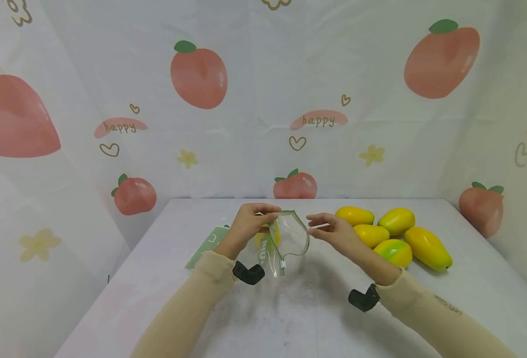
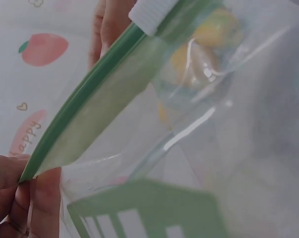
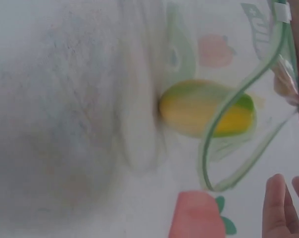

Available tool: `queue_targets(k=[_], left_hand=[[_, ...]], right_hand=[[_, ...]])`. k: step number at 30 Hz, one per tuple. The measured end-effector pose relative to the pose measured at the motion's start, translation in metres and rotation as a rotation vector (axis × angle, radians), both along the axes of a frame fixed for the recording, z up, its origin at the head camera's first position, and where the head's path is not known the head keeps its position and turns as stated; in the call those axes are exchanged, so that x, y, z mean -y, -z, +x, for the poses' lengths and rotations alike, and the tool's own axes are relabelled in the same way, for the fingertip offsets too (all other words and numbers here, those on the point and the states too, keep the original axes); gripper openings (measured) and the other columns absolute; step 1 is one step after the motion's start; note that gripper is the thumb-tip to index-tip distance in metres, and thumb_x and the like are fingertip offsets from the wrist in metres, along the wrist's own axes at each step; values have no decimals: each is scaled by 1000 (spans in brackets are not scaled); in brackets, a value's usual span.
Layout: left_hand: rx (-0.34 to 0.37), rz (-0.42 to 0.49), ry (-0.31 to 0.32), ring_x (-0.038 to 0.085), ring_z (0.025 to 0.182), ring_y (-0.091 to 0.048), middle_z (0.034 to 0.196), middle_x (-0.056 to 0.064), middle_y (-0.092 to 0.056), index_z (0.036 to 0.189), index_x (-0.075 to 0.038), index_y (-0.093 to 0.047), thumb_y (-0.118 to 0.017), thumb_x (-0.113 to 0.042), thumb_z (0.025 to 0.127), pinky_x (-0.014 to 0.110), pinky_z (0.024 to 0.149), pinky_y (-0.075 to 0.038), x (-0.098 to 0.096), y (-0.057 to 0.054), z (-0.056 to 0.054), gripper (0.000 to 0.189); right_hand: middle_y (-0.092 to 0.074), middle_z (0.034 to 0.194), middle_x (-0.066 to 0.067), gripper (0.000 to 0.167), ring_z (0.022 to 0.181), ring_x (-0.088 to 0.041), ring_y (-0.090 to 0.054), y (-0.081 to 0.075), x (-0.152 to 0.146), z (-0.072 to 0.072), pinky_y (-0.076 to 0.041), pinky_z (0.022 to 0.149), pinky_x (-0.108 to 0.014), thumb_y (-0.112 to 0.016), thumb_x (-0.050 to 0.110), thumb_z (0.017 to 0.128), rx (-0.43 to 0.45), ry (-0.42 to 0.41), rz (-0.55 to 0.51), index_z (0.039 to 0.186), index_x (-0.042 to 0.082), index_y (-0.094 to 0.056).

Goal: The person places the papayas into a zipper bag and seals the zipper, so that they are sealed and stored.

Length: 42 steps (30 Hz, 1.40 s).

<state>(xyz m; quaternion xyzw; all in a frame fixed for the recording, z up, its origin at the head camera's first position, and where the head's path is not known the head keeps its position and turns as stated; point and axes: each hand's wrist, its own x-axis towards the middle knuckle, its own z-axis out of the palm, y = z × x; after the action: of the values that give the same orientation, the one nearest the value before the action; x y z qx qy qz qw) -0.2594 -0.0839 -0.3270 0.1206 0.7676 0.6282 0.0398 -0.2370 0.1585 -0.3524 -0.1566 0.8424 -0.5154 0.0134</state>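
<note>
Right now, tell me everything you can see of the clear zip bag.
The bag looks like thin clear plastic with green print, a green zip rim and a white slider. Its mouth gapes open above the table. The left hand pinches its rim; the right hand is close by. A yellow-green fruit shows through.

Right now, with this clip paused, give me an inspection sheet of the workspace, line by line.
Surface: white table, faintly marked.
Job's things: clear bag with green edging, mouth open, white slider; five yellow fruits on the table at right; another yellow fruit shows through the bag, whether inside or behind is unclear.
Clutter: green-printed flat item at left.
Grips: left hand pinches the bag; right hand is beside it, fingers relaxed, contact unclear.
Cables: nothing seen.
Surroundings: white backdrop printed with red fruit and "happy".
</note>
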Motion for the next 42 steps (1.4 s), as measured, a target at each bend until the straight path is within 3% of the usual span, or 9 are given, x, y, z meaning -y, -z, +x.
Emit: queue_targets(k=[4,8,12,16,18,21,31,38,42], left_hand=[[10,7,-1,12,81,-60,105,13,-67,112,1,-70,-65,-7,91,34,77,-59,2,1,0,23],[4,4,4,12,80,-58,105,12,-66,114,3,-69,-64,-7,91,33,77,-59,3,1,1,25],[-6,3,9,12,79,-58,101,10,-65,115,5,-67,-64,-6,92,33,77,-59,5,0,2,27],[0,6,8,12,79,-59,98,8,-65,116,5,-67,-64,-7,92,32,77,-59,5,2,1,27],[2,5,4,12,79,-59,97,8,-65,115,5,-67,-65,-7,91,32,76,-59,5,3,0,27],[6,2,-3,12,79,-58,98,8,-65,115,5,-68,-65,-7,91,32,76,-59,5,4,-1,27],[8,-8,-6,12,77,-58,92,6,-64,114,5,-68,-65,-8,91,32,75,-59,5,1,-2,26],[18,-13,-12,12,79,-60,96,6,-65,115,5,-68,-65,-8,91,32,75,-59,5,1,-1,27],[26,-18,-18,12,80,-60,102,10,-66,115,4,-68,-66,-8,91,32,76,-59,3,2,-1,27]], right_hand=[[-59,127,-20,45,111,-33,-62,-8,-17,5,-52,96,-42,-63,24,95,-46,10,11,134,3,-54],[-59,129,-20,48,114,-33,-60,-19,-37,11,-51,92,-23,-61,29,96,-65,44,23,136,4,-52],[-56,134,-19,51,112,-16,-61,-32,-59,18,-46,87,-8,-59,32,97,-65,69,6,138,4,-49],[-59,129,1,48,104,7,-57,-38,-82,23,-46,86,-6,-56,32,98,-93,96,-38,139,9,-48],[-58,122,16,45,103,11,-56,-38,-93,25,-46,85,-6,-55,31,99,-122,119,-52,140,13,-48],[-55,116,28,43,103,12,-55,-35,-109,28,-44,84,-4,-54,29,100,-163,158,-53,141,18,-48],[-55,119,29,42,106,14,-52,-7,-150,32,-43,83,-2,-53,11,99,-324,169,-14,141,18,-48],[-51,120,32,47,109,17,-48,16,-170,31,-40,84,1,-55,5,97,-339,141,40,143,14,-46],[-49,120,36,43,108,21,-46,27,-178,29,-38,84,3,-57,8,97,-311,122,75,138,4,-46]])
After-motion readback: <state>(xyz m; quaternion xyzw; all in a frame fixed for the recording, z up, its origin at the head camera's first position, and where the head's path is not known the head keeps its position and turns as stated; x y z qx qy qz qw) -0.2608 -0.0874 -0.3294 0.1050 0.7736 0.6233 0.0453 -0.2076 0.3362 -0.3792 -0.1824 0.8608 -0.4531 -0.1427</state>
